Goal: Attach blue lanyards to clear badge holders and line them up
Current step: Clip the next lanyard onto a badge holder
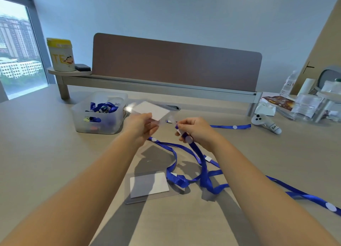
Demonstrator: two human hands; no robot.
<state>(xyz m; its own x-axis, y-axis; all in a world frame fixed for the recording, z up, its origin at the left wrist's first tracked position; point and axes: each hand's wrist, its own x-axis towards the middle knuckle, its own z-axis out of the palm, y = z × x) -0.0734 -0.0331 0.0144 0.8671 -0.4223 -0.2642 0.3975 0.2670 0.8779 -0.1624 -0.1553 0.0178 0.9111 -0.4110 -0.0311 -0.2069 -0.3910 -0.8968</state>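
My left hand [141,128] holds a clear badge holder [151,110] with a white card inside, lifted above the table. My right hand [195,130] pinches the clip end of a blue lanyard [202,164] right beside the holder's edge; its strap hangs down to the table. A second clear badge holder [149,185] with a white card lies flat in front of me. More blue lanyards [304,196] lie tangled on the table to the right, and another [232,126] stretches out behind my right hand.
A translucent bin [99,114] with blue lanyards and clips stands at the left rear. A white controller [265,123] and clutter of packets and bottles sit at the right. A brown divider panel [175,65] and a shelf with a yellow-lidded tub [60,54] stand behind.
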